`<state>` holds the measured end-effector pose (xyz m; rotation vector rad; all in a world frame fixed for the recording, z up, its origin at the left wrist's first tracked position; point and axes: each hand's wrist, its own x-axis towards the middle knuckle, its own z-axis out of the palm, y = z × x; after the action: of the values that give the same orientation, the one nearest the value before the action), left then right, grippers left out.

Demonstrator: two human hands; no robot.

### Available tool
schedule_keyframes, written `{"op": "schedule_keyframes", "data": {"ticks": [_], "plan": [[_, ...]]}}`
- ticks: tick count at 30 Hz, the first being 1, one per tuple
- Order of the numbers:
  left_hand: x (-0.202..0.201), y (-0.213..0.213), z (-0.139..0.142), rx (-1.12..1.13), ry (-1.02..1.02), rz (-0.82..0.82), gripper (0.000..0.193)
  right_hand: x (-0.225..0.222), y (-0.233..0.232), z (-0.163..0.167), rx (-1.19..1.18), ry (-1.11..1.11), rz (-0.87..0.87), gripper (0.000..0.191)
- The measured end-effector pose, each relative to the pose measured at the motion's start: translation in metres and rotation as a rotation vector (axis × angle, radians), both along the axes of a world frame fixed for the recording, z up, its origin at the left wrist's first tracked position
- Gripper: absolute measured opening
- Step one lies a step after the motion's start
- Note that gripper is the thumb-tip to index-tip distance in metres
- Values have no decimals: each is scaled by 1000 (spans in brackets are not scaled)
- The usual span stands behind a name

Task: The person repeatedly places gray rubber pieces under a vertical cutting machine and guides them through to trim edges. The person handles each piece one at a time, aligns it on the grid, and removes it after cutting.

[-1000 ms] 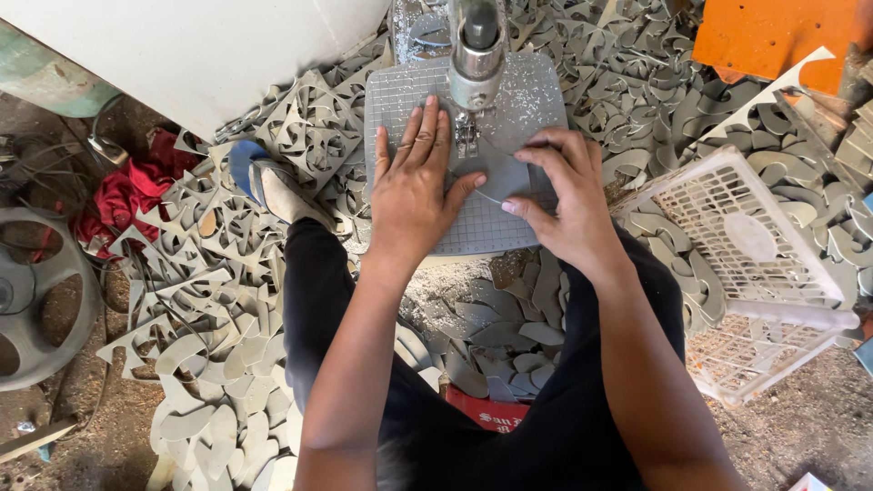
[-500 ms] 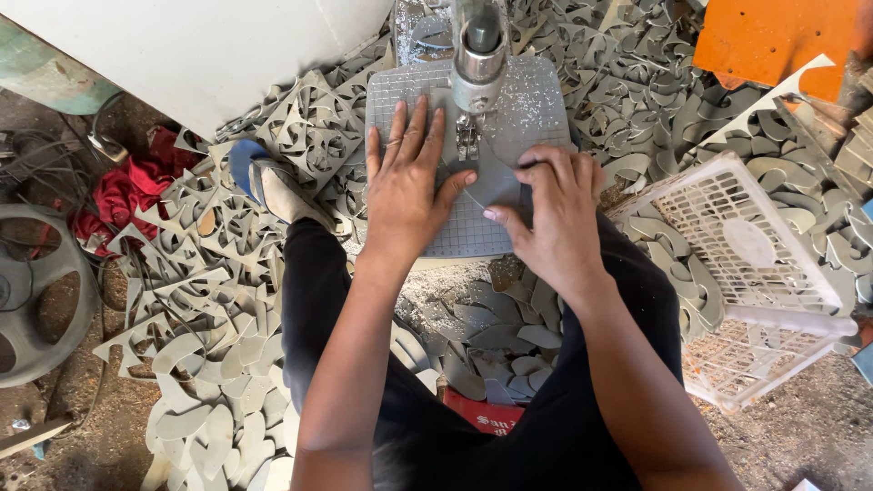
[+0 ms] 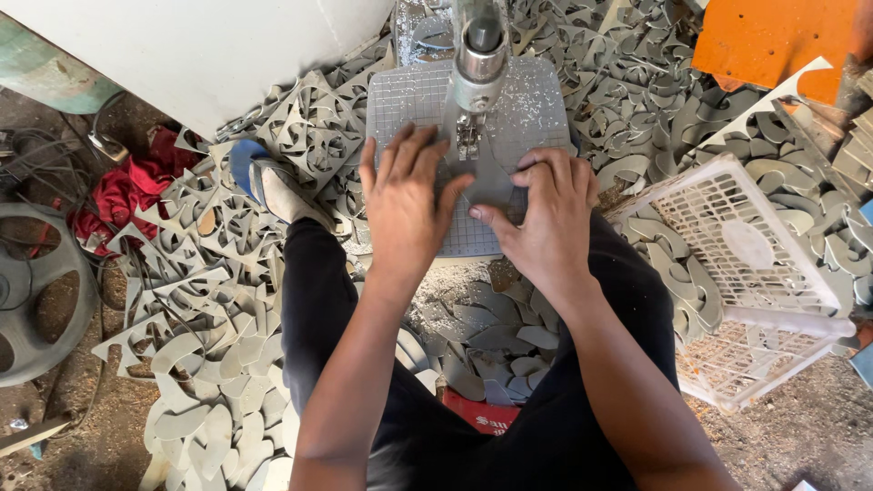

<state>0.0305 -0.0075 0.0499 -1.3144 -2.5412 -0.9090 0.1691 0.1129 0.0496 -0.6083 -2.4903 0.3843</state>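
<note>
A grey cutting machine head (image 3: pixel 479 56) stands over a gridded grey work table (image 3: pixel 532 109) dusted with white chips. A flat grey sheet piece (image 3: pixel 491 177) lies on the table under the blade. My left hand (image 3: pixel 407 205) presses flat on the piece, fingers spread, just left of the blade. On the blade's right side, my right hand (image 3: pixel 544 218) pushes down on the same piece with curled fingers. Both hands nearly touch at the thumbs.
Heaps of grey cut-out scraps (image 3: pixel 227 273) cover the floor around my black-trousered legs. A white plastic basket (image 3: pixel 755 273) lies tipped at the right. An orange board (image 3: pixel 773 41) is top right, a red cloth (image 3: pixel 127 195) and a grey wheel (image 3: pixel 36 291) at the left.
Both hands have drawn closer together on the piece, and my right hand has slid left toward the blade, turning the piece.
</note>
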Motion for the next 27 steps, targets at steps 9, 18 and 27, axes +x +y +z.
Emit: {"op": "schedule_keyframes", "data": {"ticks": [9,18,27], "plan": [[9,-4,3,-61,86,-11,63,2,3,1,11,-8,49,57],[3,-4,0,-78,55,-28,60,7,4,2,-44,20,90,48],[-7,-5,1,-57,-23,-47,59,-2,1,3,12,-16,65,64]]}}
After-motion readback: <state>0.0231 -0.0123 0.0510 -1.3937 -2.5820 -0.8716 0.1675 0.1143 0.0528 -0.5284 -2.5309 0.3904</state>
